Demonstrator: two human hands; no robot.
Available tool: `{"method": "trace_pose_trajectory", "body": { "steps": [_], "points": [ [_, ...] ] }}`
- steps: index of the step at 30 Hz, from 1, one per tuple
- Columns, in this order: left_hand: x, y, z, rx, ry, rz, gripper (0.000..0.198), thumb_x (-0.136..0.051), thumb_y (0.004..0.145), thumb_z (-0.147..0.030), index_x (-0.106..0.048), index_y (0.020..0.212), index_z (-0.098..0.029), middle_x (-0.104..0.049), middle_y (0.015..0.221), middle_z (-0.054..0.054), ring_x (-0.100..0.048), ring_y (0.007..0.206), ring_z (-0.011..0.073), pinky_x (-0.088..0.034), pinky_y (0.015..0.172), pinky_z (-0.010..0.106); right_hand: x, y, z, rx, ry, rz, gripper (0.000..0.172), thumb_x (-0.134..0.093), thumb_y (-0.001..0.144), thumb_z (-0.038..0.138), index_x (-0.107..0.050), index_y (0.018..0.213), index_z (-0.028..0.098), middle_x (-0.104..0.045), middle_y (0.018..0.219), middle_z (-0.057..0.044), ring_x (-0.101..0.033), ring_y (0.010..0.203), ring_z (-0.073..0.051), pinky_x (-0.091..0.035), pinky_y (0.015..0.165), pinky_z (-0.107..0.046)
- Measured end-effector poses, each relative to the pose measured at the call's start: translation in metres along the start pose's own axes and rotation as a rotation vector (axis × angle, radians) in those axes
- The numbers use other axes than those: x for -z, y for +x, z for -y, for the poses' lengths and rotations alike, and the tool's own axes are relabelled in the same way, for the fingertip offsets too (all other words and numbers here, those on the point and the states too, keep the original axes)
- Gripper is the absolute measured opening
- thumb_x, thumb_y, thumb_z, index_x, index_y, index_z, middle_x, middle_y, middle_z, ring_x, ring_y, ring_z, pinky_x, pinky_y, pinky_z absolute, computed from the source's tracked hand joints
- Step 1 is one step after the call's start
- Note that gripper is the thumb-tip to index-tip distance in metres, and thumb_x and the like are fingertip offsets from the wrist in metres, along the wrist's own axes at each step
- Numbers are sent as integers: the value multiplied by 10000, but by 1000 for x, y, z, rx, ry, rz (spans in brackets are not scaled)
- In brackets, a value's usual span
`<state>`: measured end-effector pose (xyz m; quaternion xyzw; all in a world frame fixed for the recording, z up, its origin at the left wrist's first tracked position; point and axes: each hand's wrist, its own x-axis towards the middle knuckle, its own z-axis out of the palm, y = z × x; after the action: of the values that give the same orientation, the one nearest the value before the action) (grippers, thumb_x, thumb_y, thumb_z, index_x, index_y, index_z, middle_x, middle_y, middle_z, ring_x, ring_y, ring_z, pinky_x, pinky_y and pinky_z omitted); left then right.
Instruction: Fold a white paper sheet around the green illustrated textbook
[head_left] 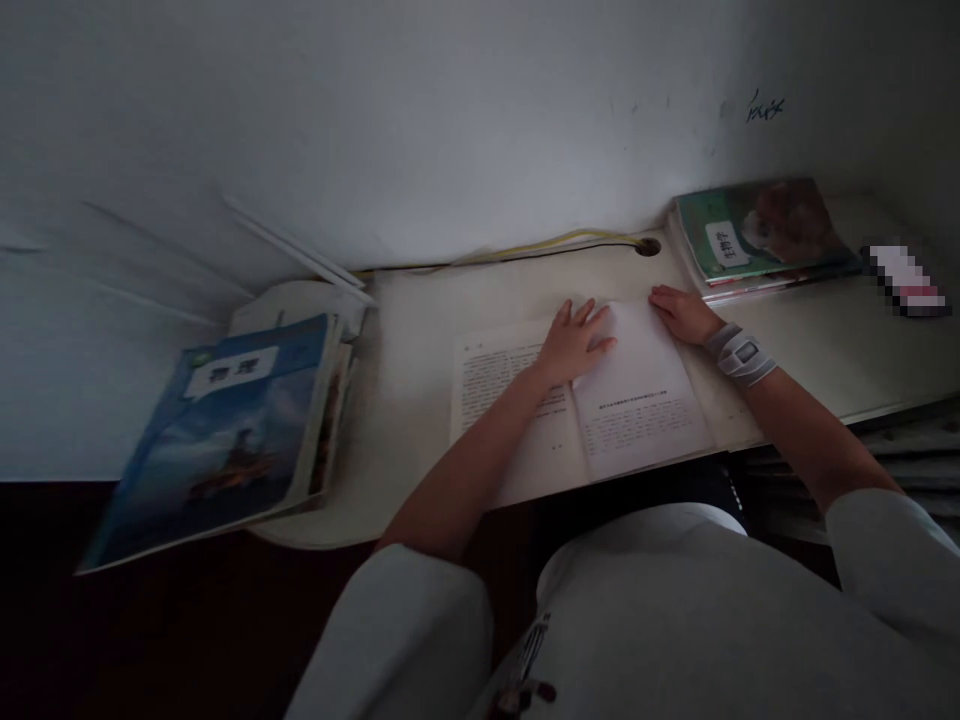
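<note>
A sheet of white paper (pixel 641 350) lies over an open book, with small print across its lower half. To its left shows a printed page of the book (pixel 495 375), partly covered by my forearm. My left hand (pixel 574 345) rests at the paper's upper left edge, palm down, its fingers spread. At the paper's upper right side lies my right hand (pixel 686 315), fingers stretched toward the edge. A grey band with a small device (pixel 742 352) is around my right wrist. Neither hand is gripping anything visible.
The pale desk (pixel 416 370) stands against a white wall. A stack of books topped by a blue book (pixel 247 420) overhangs its left end. Further right are a green-covered book (pixel 765 235) on a stack, a pixelated object (pixel 907 280), and a cable hole (pixel 647 247) with a yellow cable (pixel 562 240).
</note>
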<state>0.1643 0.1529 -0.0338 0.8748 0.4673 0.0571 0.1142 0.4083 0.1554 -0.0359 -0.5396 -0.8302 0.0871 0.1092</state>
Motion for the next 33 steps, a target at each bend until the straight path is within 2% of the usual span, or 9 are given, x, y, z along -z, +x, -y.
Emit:
{"method": "trace_pose_trajectory", "body": {
  "steps": [4,9,13,15,18,21,25,30,33],
  "points": [
    [9,0,42,95,-187,-206,480,-312,951,-348,-423,1373,-148,-451,1436,116,-407,1324,185,-304,1104,326,7,10,22,-14,-17,-86,413,-388,898,209,-582,1234,69,-518,1356,-181,-463,1265,-263,-355,1062,-403],
    [38,-31,97,278,-65,-233,361,-386,885,-228,-637,1131,-145,-641,1208,114,-575,1133,230,-404,1022,386,16,59,64,66,-30,38,347,-441,900,276,-637,1159,151,-655,1168,-122,-590,1063,-256,-446,897,-382],
    [54,-72,125,397,14,-243,372,-375,895,-263,-651,1117,-150,-667,1164,120,-603,1097,253,-433,981,394,15,89,88,37,-58,139,349,-405,928,361,-678,1027,168,-691,1053,-108,-619,935,-234,-437,772,-340],
    [50,-92,130,471,-30,-313,438,-331,927,-331,-583,1227,-136,-648,1205,133,-601,1112,254,-439,970,385,10,95,93,37,-91,140,392,-392,934,419,-684,968,159,-695,1017,-117,-622,901,-238,-419,742,-343],
    [32,-112,129,557,-118,-384,541,-278,946,-403,-420,1378,-110,-599,1278,158,-586,1147,250,-441,970,379,-1,94,93,51,-171,129,463,-356,946,464,-686,938,139,-695,993,-141,-625,895,-258,-388,763,-376],
    [15,-119,124,563,-140,-385,607,-295,939,-418,-298,1439,-75,-553,1324,193,-556,1192,268,-427,989,404,-11,90,87,82,-256,127,509,-294,972,442,-690,929,124,-699,962,-155,-626,889,-263,-356,792,-400],
    [11,-117,123,525,-108,-390,619,-313,935,-383,-202,1472,-96,-569,1311,177,-546,1205,260,-383,1038,439,-16,85,75,117,-347,106,518,-274,983,405,-699,919,116,-705,940,-161,-622,881,-262,-332,800,-405],
    [13,-116,128,521,-78,-389,578,-257,941,-369,-282,1429,-61,-562,1313,197,-533,1219,277,-367,1052,467,-10,84,74,135,-343,111,475,-301,976,375,-699,931,120,-698,949,-167,-599,926,-279,-341,827,-436],
    [13,-117,128,522,-56,-373,594,-332,907,-440,-393,1378,-84,-523,1358,189,-499,1251,306,-363,1057,474,-1,74,70,67,-216,25,376,-370,948,350,-656,1055,131,-649,1083,-177,-557,1025,-298,-384,845,-442]
  ]
}}
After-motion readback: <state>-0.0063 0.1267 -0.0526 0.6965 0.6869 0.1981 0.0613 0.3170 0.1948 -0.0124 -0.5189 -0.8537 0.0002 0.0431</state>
